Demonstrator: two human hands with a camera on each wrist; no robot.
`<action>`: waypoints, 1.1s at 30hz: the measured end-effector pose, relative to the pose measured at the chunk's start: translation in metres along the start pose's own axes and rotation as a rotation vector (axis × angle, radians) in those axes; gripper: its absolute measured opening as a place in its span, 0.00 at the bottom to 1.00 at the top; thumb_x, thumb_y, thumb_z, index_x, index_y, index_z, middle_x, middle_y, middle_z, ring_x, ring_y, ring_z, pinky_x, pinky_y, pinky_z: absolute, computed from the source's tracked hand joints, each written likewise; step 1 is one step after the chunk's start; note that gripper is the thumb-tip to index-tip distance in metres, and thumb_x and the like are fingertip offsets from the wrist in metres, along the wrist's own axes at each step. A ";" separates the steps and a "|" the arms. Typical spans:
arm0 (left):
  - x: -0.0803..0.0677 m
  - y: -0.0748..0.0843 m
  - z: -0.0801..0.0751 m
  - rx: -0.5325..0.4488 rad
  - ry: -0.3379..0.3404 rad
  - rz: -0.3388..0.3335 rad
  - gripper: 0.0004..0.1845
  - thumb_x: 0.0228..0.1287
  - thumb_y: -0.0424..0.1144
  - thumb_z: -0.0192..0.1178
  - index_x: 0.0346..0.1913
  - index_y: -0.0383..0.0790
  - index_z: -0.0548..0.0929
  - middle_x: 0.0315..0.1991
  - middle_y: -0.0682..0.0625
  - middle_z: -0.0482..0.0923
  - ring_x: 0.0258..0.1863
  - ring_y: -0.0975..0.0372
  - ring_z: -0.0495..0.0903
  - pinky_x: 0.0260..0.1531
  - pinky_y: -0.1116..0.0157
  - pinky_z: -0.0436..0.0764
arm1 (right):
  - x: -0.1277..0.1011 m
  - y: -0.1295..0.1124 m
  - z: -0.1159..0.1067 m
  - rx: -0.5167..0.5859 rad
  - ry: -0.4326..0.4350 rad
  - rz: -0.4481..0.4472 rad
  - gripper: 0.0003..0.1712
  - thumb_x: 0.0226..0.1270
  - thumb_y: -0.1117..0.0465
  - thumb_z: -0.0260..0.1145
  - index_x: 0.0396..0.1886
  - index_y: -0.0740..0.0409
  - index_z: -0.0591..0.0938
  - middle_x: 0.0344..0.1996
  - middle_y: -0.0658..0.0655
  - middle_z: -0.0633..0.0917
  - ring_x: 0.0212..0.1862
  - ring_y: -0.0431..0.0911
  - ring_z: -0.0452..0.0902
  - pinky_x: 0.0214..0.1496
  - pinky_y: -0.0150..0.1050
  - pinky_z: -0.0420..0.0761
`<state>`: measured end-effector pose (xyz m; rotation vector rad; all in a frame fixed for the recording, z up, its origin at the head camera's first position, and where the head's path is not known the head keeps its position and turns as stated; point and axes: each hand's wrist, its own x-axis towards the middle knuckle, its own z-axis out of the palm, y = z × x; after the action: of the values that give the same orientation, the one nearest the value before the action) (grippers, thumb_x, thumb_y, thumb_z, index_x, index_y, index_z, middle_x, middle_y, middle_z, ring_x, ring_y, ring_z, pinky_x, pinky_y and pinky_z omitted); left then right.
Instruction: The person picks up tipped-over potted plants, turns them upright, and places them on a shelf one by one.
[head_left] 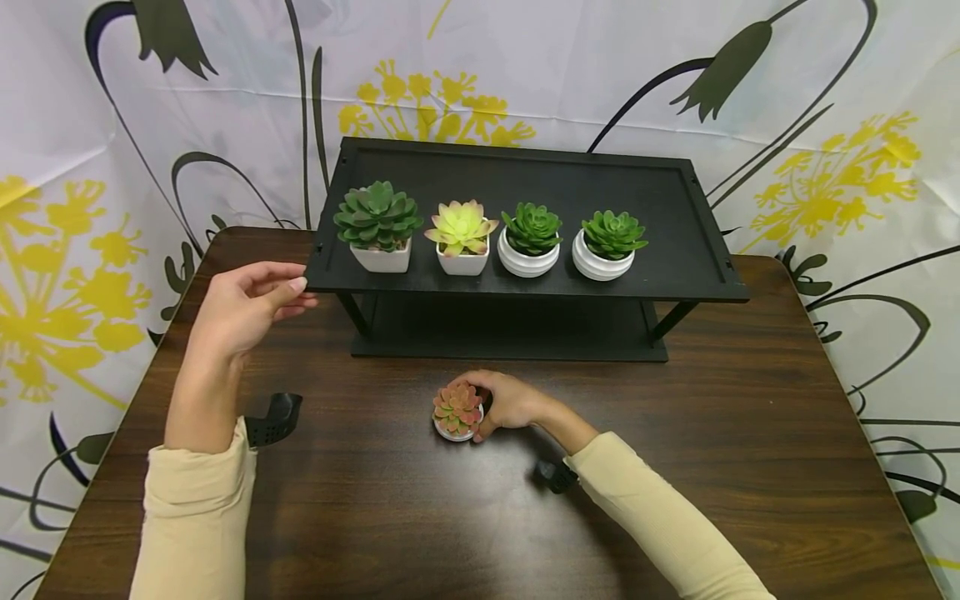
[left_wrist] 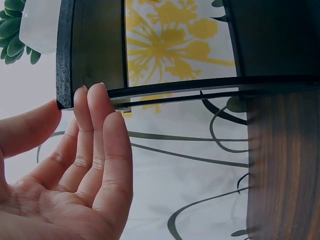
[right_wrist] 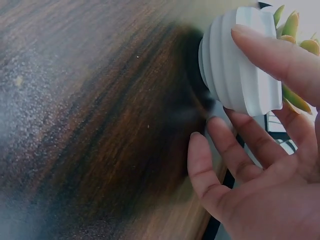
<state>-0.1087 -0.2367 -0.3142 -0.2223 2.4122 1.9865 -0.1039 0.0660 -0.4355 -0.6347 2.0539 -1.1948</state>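
Observation:
In the head view, my right hand (head_left: 512, 402) grips a small potted succulent (head_left: 457, 407) with reddish-orange leaves, at the table's middle in front of the shelf. The right wrist view shows its ribbed white round pot (right_wrist: 242, 62) between thumb and fingers; whether it touches the table I cannot tell. My left hand (head_left: 243, 304) pinches the front left corner of a black two-tier shelf (head_left: 517, 175). Its thumb (left_wrist: 30, 127) lies against the edge on one side, the fingers on the other. A dark green succulent (head_left: 378, 218) in a square white pot stands nearest that hand.
Along the shelf's front edge, right of the dark green plant, stand a yellow succulent (head_left: 462, 233) in a square pot and two green succulents (head_left: 531, 233) in round white pots. The brown wooden table (head_left: 750, 467) carries the shelf. Behind hangs a flowered white cloth (head_left: 570, 50).

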 end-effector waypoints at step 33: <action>0.010 -0.019 -0.007 -0.058 -0.006 0.042 0.12 0.59 0.33 0.61 0.45 0.31 0.79 0.26 0.53 0.83 0.27 0.65 0.83 0.30 0.72 0.82 | -0.033 -0.002 0.003 -0.021 0.188 -0.060 0.40 0.35 0.68 0.78 0.55 0.57 0.75 0.40 0.52 0.79 0.36 0.42 0.74 0.40 0.38 0.78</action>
<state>-0.1160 -0.2481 -0.3323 -0.1674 2.3780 2.0732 -0.0800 0.0860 -0.4243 -0.6180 2.2195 -1.3125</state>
